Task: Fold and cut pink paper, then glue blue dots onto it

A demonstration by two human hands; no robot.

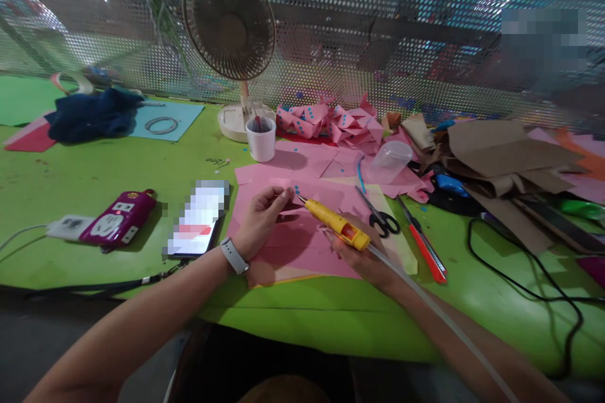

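My right hand (357, 258) holds a yellow pen-shaped glue gun (333, 220), its metal tip pointing left and a long whitish stick or cord trailing from its back along my forearm. Close to that tip, my left hand (267, 214) has thumb and forefinger pinched together. Whatever lies between those fingertips is too small to make out. Small blue dots (297, 189) show just beyond them. Both hands are over a stack of pink paper sheets (283, 258). Black-handled scissors (378, 217) lie right of the glue gun, and a red utility knife (425, 245) rests farther right.
A fan (231, 25) and a white cup (261, 138) stand behind the paper, beside folded pink paper shapes (331, 123). Left are a phone (198, 220) and a purple power strip (118, 217). Brown paper scraps (505, 145), a clear plastic cup (391, 160) and a black cable (510, 277) lie right.
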